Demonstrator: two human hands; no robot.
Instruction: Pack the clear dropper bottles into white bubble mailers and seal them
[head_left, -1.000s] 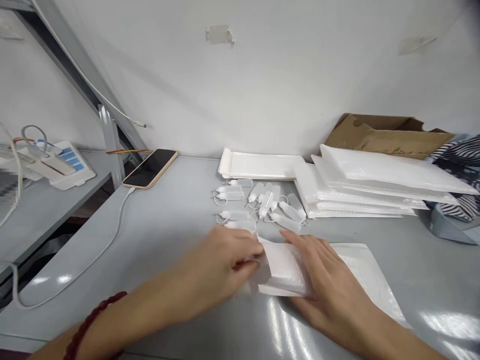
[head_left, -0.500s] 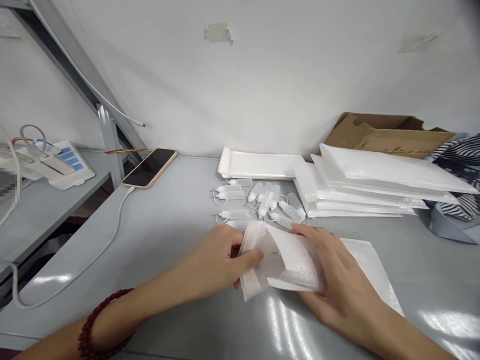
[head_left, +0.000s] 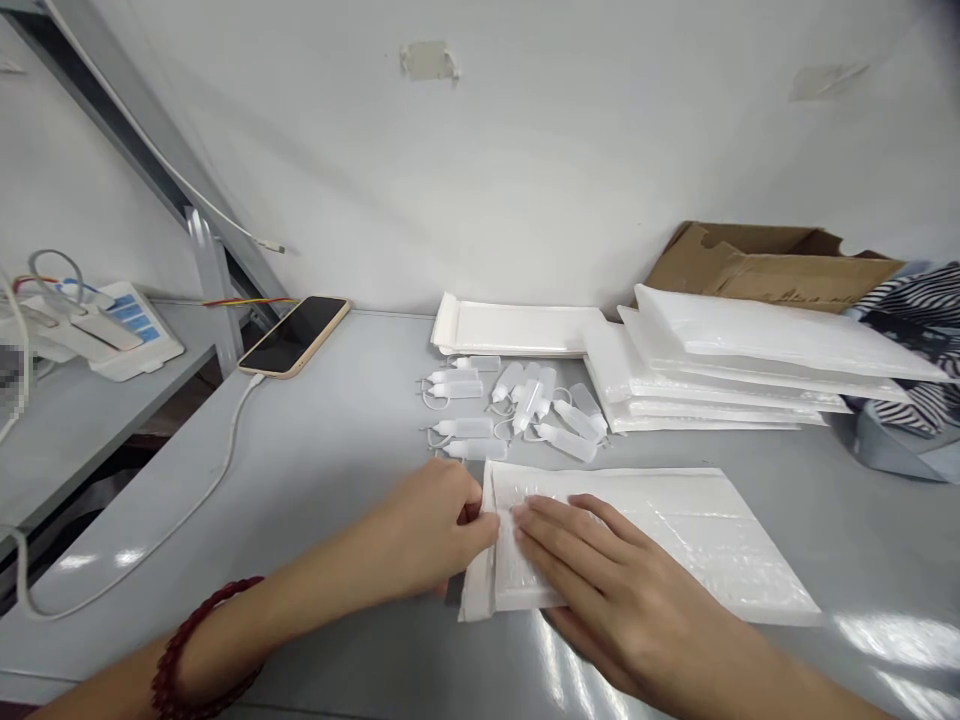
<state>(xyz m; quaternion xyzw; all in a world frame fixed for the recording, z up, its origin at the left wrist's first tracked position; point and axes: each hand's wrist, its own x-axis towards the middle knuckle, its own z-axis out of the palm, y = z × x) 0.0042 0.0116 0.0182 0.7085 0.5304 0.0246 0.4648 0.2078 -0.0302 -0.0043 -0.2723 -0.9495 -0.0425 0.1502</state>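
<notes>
A white padded bubble mailer [head_left: 705, 530] lies flat on the grey table, its flap end to the left. My left hand [head_left: 431, 525] is closed at that end, thumb and fingers pinching the flap's edge. Across the mailer's left half rests my right hand [head_left: 619, 590], palm down with fingers stretched out, pressing on its surface. Just beyond the mailer lie several small translucent squeeze bottles [head_left: 532, 395] with thin needle tips and looped cap straps. Whether anything is inside the mailer cannot be seen.
Several filled white mailers [head_left: 720, 385] are stacked at the right, before a cardboard box [head_left: 757, 275] and striped cloth [head_left: 926, 320]. Another mailer [head_left: 525, 330] lies by the wall. A phone [head_left: 296, 335] with a white cable [head_left: 229, 455] sits left.
The mailer, bent open between both hands before, now lies flat. My right hand has gone from gripping its body to lying spread on top; my left hand stays at the flap.
</notes>
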